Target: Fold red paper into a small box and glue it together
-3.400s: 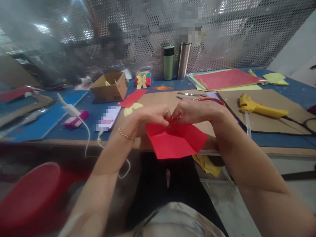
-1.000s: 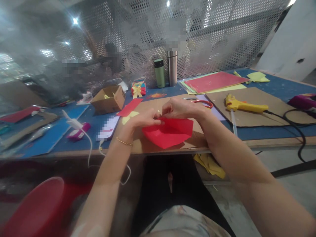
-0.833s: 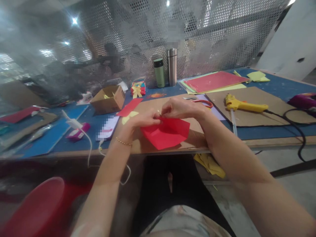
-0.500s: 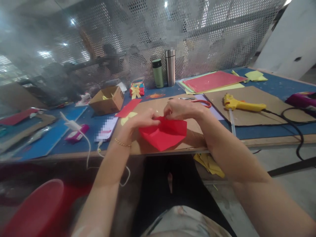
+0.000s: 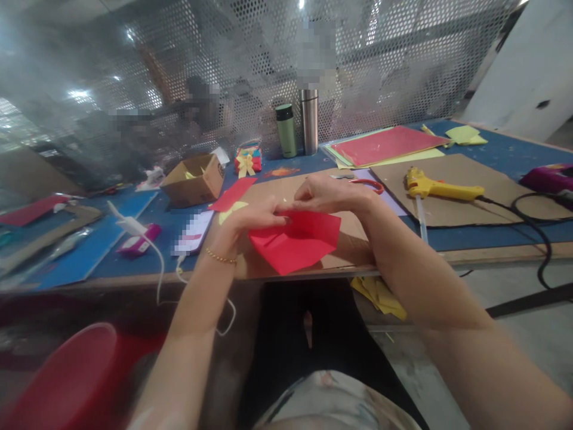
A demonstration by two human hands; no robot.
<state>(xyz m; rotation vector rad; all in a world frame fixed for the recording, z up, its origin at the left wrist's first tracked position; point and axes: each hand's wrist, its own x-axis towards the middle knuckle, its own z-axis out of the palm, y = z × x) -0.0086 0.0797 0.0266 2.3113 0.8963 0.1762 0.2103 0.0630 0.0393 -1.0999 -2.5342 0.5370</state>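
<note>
A folded sheet of red paper (image 5: 295,245) is held just above a piece of brown cardboard (image 5: 353,239) at the table's front edge. My left hand (image 5: 264,216) grips its upper left part, the thumb lying over the paper. At the paper's far edge, my right hand (image 5: 316,192) has its fingers curled and pinched on it; some fingertips are hidden. Left of my left hand lie a yellow paper piece (image 5: 230,211) and a red paper strip (image 5: 235,194). Scissors with red handles (image 5: 370,185) rest behind my right wrist.
On the right, a yellow glue gun (image 5: 443,186) with a black cord lies on cardboard. A small carton (image 5: 193,180), a green bottle (image 5: 286,131) and a steel flask (image 5: 310,122) stand farther back. A phone (image 5: 193,232) with a white cable is at left.
My right hand has shifted slightly up and its fingers sit nearer the paper's far edge. The red paper has tilted a little, and its front point has moved left.
</note>
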